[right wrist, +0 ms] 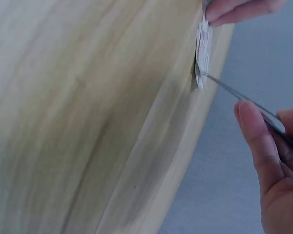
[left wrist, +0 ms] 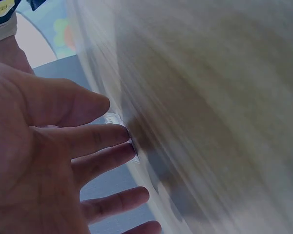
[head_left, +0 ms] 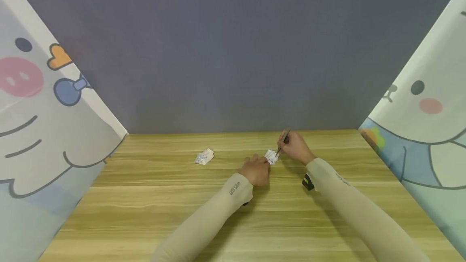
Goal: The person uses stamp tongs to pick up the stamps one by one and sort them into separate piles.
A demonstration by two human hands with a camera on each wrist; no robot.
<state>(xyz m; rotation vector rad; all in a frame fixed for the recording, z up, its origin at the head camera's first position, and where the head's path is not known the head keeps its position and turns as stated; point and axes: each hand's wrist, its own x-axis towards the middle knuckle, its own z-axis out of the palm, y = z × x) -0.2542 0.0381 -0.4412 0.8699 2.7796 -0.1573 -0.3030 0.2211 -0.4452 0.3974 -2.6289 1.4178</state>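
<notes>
My right hand point(head_left: 297, 148) pinches a pair of dark metal tweezers point(head_left: 284, 137) between thumb and fingers. In the right wrist view the thin tips of the tweezers point(right wrist: 225, 86) meet the end of a small stack of white paper slips point(right wrist: 203, 46). Printed marks show on the top of that stack point(head_left: 270, 156) in the head view. From the left, my left hand point(head_left: 255, 171) reaches it with extended fingers. Its index and middle fingertips point(left wrist: 121, 132) touch the slips' edge, as the left wrist view shows.
A second small pile of printed white slips point(head_left: 204, 156) lies to the left on the wood-grain table point(head_left: 160, 197). A grey panel point(head_left: 233, 60) rises behind the table's far edge. Panels with cartoon animals stand at the left point(head_left: 40, 124) and right point(head_left: 429, 140).
</notes>
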